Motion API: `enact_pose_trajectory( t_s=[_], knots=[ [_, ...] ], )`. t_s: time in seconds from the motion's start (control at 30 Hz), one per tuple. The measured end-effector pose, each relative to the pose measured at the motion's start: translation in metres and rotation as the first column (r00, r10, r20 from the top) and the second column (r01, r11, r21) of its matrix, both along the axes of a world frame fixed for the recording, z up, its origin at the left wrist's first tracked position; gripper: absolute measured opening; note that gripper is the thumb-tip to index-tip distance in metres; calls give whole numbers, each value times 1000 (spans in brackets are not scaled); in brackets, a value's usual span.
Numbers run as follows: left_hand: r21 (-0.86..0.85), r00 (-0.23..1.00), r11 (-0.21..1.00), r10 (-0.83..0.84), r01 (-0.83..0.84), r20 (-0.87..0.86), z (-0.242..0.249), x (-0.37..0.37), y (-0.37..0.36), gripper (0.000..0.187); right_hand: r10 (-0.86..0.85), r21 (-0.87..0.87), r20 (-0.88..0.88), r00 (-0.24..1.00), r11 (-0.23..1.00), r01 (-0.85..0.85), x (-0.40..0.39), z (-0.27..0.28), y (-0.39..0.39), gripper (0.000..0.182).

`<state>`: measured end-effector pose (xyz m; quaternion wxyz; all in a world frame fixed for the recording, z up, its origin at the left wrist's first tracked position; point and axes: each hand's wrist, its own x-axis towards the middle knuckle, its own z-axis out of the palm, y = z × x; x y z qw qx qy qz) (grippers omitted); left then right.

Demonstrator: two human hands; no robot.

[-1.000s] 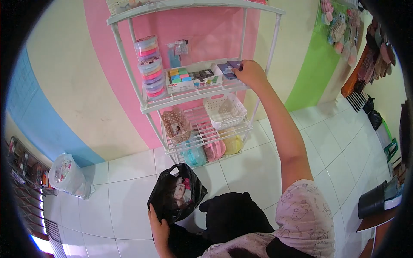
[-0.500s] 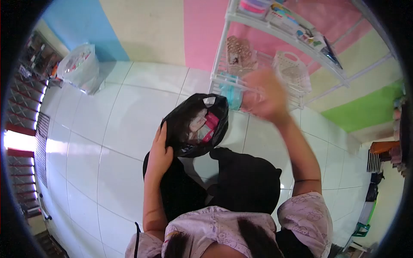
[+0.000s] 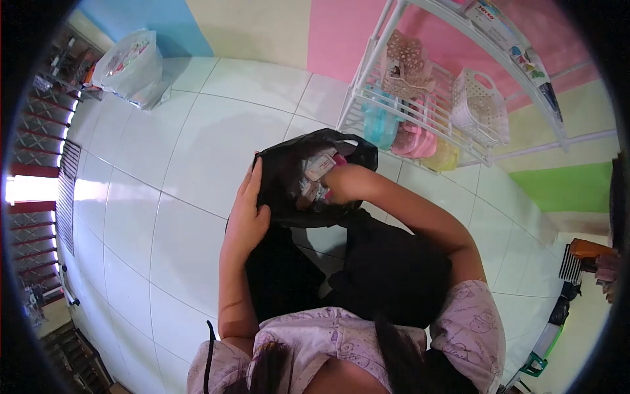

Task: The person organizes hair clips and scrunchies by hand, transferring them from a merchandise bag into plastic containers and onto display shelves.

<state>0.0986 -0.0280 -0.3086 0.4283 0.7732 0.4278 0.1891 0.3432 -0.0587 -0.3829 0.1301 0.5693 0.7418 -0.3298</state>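
Observation:
A black plastic bag [image 3: 279,197] hangs wide at the mouth in front of my knees. My left hand [image 3: 251,210] grips its left rim, the thumb outside and the fingers along the edge. Inside lie small white boxes [image 3: 320,167] and pink packs [image 3: 339,159]. My right hand [image 3: 344,184] reaches down into the bag from the right, beside these packs. Its fingers are hidden among the contents, so whether they hold anything does not show.
A white wire rack [image 3: 367,98] stands ahead on the right, with a white basket [image 3: 482,108], a dotted beige basket [image 3: 403,62], and turquoise [image 3: 379,125] and pink containers [image 3: 413,139] on and under its lower shelf. A filled white plastic bag [image 3: 134,79] sits far left on the tiled floor.
My right hand has come down from the rack into the black bag. My left hand stays on the bag's rim. The view has shifted, so the rack appears further right.

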Motion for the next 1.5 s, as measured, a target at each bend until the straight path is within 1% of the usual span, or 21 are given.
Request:
enact_pose_trajectory(
  t_s=[0.13,0.23,0.33,0.43,0.53,0.63,0.73,0.77,0.87,0.9,0.97,1.03,1.13,1.17,1.2,1.23,1.27,1.33,1.37,1.4,1.5],
  knots=[
    [9,999,999,-51,51,-19,-4,13,-1,86,-198,136,-35,980,970,201,-23,-58,32,44],
    [15,998,998,-59,60,-25,7,12,1,86,-225,81,56,973,972,220,-42,-68,38,47],
    [46,998,997,-60,61,-24,1,8,3,86,-182,174,109,977,971,162,-44,-74,30,57],
    [33,999,998,-49,50,-17,5,3,9,86,-195,327,9,981,927,182,-39,-70,20,70],
    [8,999,999,-39,40,-7,8,6,9,86,-183,378,-127,975,900,218,-11,-77,9,79],
    [28,998,999,-32,30,58,5,12,13,88,-267,313,-305,914,878,361,19,-76,-2,74],
    [40,994,999,-28,24,102,5,12,17,88,-543,107,-435,719,761,639,31,-53,9,64],
    [45,993,999,-26,21,111,4,13,16,88,-554,113,-465,690,736,667,27,-31,12,49],
    [14,993,1000,-18,17,117,4,14,15,88,-344,189,-593,728,819,541,7,-49,20,39],
    [20,993,999,-27,25,118,4,15,16,88,-376,89,-551,745,861,500,-9,-48,26,40],
    [30,992,999,-43,40,119,2,16,16,88,-313,-44,-124,942,950,310,-46,-12,35,45],
    [24,994,998,-59,57,90,8,19,12,89,-310,19,-186,932,948,319,-67,-17,26,48],
    [23,995,997,-68,67,69,13,21,9,89,-220,139,-135,966,961,238,-82,-77,23,53],
    [23,995,998,-68,66,67,14,20,8,90,-163,222,-144,976,956,192,-80,-99,22,52],
    [25,996,997,-81,80,48,14,18,8,89,-104,303,-147,984,942,145,-79,-100,21,51],
    [27,995,995,-92,92,30,12,17,7,89,-228,190,-576,785,897,399,-78,-103,18,50],
    [27,994,994,-105,104,13,12,15,7,89,-306,-29,-865,399,823,568,-80,-105,14,49],
    [27,994,994,-107,106,25,11,16,4,89,-402,-139,-851,339,794,592,-73,-97,12,46],
    [28,993,994,-109,108,32,11,16,3,89,-411,-7,-590,695,863,505,-62,-92,11,45],
    [25,994,994,-104,103,34,10,16,3,89,-344,69,-213,915,928,365,-51,-86,10,43],
    [15,995,996,-88,88,44,10,18,2,88,-147,25,-324,935,986,164,-29,-63,-1,37]
  ],
)
